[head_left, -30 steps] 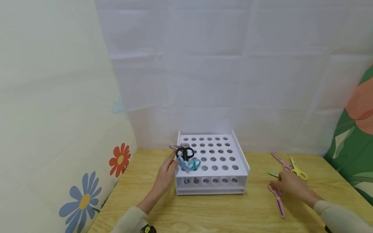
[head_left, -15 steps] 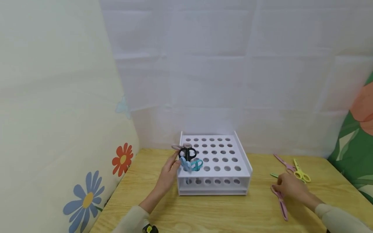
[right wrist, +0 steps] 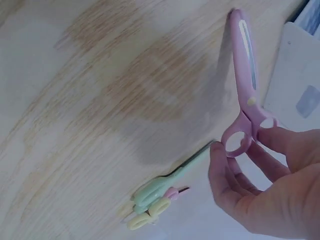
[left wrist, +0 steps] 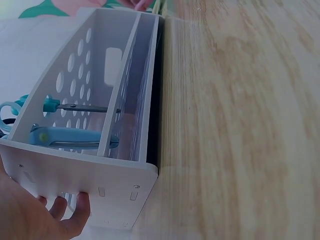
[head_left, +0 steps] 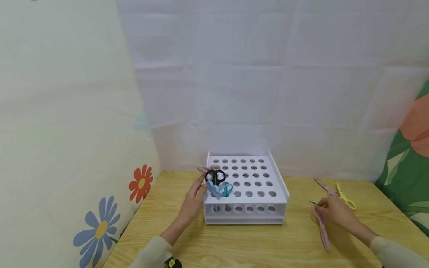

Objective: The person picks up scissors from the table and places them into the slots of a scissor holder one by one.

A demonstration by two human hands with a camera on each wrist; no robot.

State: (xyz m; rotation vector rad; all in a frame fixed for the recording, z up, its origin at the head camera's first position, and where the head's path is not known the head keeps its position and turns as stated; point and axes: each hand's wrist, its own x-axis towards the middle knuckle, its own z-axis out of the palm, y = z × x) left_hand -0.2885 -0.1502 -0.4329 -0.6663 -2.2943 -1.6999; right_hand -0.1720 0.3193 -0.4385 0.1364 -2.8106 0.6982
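Note:
A white rack (head_left: 218,221) with rows of round holes stands on the wooden table. My left hand (head_left: 191,203) rests against its left side, bent fingertips touching the outer panel in the left wrist view. Black-handled scissors (head_left: 220,177), teal scissors (head_left: 226,190) and light blue scissors (left wrist: 70,136) stand in holes at the rack's left, with greyish-pink handles (head_left: 215,167) behind them. At the right, my right hand (head_left: 336,213) pinches pink scissors (right wrist: 245,82) by the handle loops. Their handle end is raised, with the blades slanting down towards the table.
Beyond my right hand lie yellow scissors (head_left: 345,195), a second pink pair (head_left: 323,185) and green scissors (right wrist: 152,192), partly hidden by the hand in the head view. A white cloth (head_left: 214,74) hangs behind the rack; flowered cloths flank the table.
My right hand has taken hold of the near pink scissors and tipped up their handle end. My left hand stays at the rack's side; the head view has shifted slightly.

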